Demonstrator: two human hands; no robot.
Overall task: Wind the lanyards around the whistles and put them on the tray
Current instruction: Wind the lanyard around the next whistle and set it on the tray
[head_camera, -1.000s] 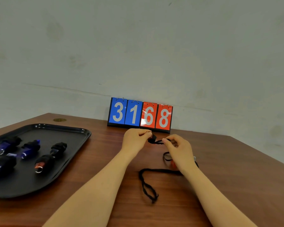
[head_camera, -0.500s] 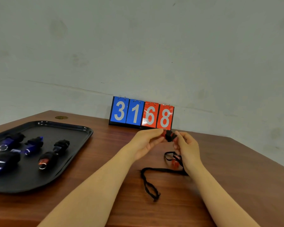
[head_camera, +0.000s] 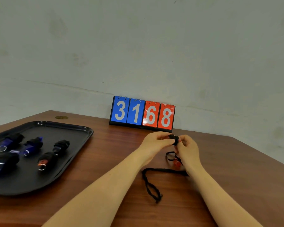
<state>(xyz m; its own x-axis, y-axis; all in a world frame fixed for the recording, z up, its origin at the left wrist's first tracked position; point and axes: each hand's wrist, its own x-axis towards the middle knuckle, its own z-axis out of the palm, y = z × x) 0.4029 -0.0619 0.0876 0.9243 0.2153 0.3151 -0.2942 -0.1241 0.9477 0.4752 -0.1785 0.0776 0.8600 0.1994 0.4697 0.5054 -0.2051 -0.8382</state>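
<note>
My left hand (head_camera: 156, 141) and my right hand (head_camera: 188, 149) meet above the table and both pinch a small whistle (head_camera: 174, 139) wound in black lanyard cord. Under my right hand lies a red whistle (head_camera: 177, 163), partly hidden, with its loose black lanyard (head_camera: 152, 185) trailing across the wood toward me. At the left stands a black tray (head_camera: 69, 159) holding several wound whistles: blue ones (head_camera: 32, 145) and a red one (head_camera: 45, 161) among them.
A flip scoreboard (head_camera: 142, 113) reading 3168 stands at the table's far edge against the wall. A brass grommet (head_camera: 61, 117) sits in the wood behind the tray. The table's right edge (head_camera: 260, 155) runs diagonally close to my right hand.
My hands have come closer together, and the cord stretched between them a second ago is now wound onto the whistle.
</note>
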